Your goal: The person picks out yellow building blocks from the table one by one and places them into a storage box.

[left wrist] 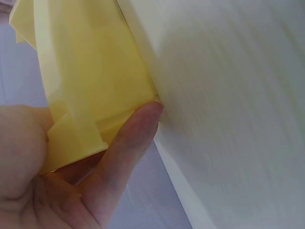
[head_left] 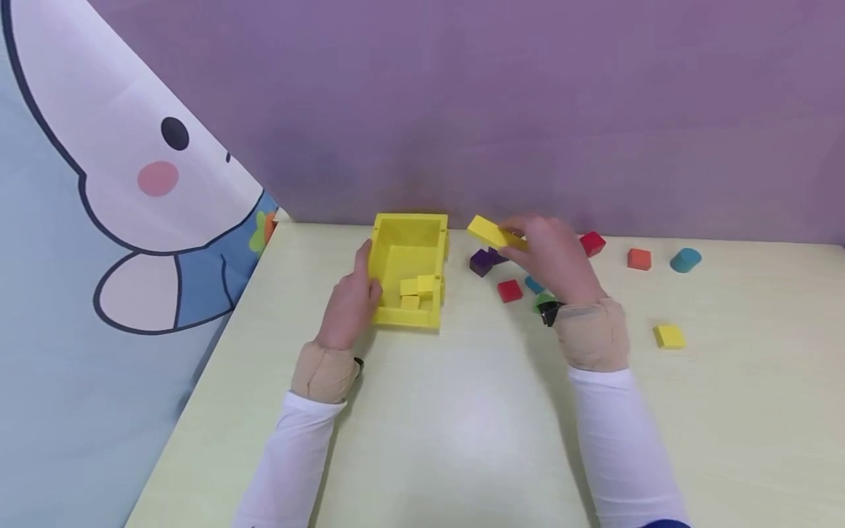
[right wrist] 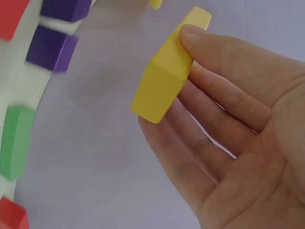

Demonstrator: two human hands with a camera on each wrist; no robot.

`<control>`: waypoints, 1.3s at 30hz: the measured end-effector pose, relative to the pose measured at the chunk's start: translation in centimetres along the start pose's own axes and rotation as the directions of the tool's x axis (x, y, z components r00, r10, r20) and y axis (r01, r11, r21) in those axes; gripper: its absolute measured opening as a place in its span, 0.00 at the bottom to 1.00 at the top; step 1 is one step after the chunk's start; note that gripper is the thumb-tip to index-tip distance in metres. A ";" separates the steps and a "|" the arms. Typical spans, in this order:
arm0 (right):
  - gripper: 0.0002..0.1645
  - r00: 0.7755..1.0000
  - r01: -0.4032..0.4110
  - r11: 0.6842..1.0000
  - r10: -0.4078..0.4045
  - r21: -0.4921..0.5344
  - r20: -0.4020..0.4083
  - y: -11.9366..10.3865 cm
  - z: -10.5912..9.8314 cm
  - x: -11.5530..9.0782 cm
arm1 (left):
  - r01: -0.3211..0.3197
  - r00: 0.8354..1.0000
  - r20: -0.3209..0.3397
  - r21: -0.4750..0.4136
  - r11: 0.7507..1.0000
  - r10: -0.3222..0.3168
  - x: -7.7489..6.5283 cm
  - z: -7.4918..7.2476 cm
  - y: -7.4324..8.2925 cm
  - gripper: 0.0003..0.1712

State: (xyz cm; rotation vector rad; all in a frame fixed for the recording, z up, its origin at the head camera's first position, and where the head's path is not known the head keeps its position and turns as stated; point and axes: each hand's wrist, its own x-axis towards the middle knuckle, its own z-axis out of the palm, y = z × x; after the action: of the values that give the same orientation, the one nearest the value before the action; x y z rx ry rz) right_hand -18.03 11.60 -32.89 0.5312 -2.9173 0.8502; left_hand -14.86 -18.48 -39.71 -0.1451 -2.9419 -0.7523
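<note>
My left hand (head_left: 348, 306) grips the left wall of a yellow plastic bin (head_left: 404, 319), its thumb over the rim. The left wrist view shows a finger along the outside of the bin (left wrist: 95, 62). Inside, small yellow blocks (head_left: 410, 301) lie near the front end. To the right of the bin, my right hand (head_left: 557, 257) holds a long yellow block (head_left: 487, 232) above the table. The right wrist view has that block (right wrist: 164, 86) pinched between thumb and fingers.
Beneath and around the right hand lie purple blocks (head_left: 481, 262), a red block (head_left: 510, 291), a blue piece (head_left: 534, 284) and a green piece (head_left: 544, 299). Farther right are red blocks (head_left: 639, 259), a blue cylinder (head_left: 685, 259) and a flat yellow block (head_left: 670, 336). A purple backdrop (head_left: 462, 110) stands behind.
</note>
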 end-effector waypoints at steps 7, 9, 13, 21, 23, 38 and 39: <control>0.27 0.998 -0.029 0.999 0.028 0.025 0.055 -2.3 1.2 1.4 | 0.013 1.000 0.014 0.012 1.000 -0.013 0.2 0.1 0.1 0.38; 0.26 0.998 -0.020 0.999 0.018 0.030 0.062 -2.8 1.5 1.7 | 0.014 1.000 0.016 0.011 1.000 -0.014 0.2 0.2 0.0 0.38; 0.26 0.997 0.015 0.999 -0.019 0.048 0.077 -3.7 2.2 2.4 | 0.022 1.000 0.019 0.011 1.000 -0.022 0.1 0.1 0.0 0.38; 0.25 0.992 0.068 0.994 -0.077 0.091 0.103 -4.8 3.6 3.7 | 0.011 1.000 -0.006 0.019 1.000 -0.011 -0.2 -0.2 -0.1 0.38; 0.25 0.991 0.084 0.992 -0.093 0.097 0.098 -5.0 3.9 3.9 | 0.015 1.000 -0.003 0.019 1.000 -0.015 -0.2 -0.2 -0.1 0.38; 0.24 0.989 0.105 0.994 -0.109 0.044 0.100 -6.5 5.6 5.5 | -0.003 1.000 -0.022 0.041 0.999 0.004 0.2 0.0 0.5 0.37; 0.24 0.989 0.106 0.993 -0.110 0.044 0.100 -6.6 5.7 5.6 | -0.008 1.000 -0.022 0.045 0.999 0.009 0.2 0.0 0.5 0.37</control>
State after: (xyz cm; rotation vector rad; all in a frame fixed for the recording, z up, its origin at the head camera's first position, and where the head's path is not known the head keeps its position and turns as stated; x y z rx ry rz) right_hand -20.80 1.65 -33.51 0.7499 -2.9353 0.8926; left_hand -15.02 -18.01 -39.44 -0.1444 -2.9325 -0.6823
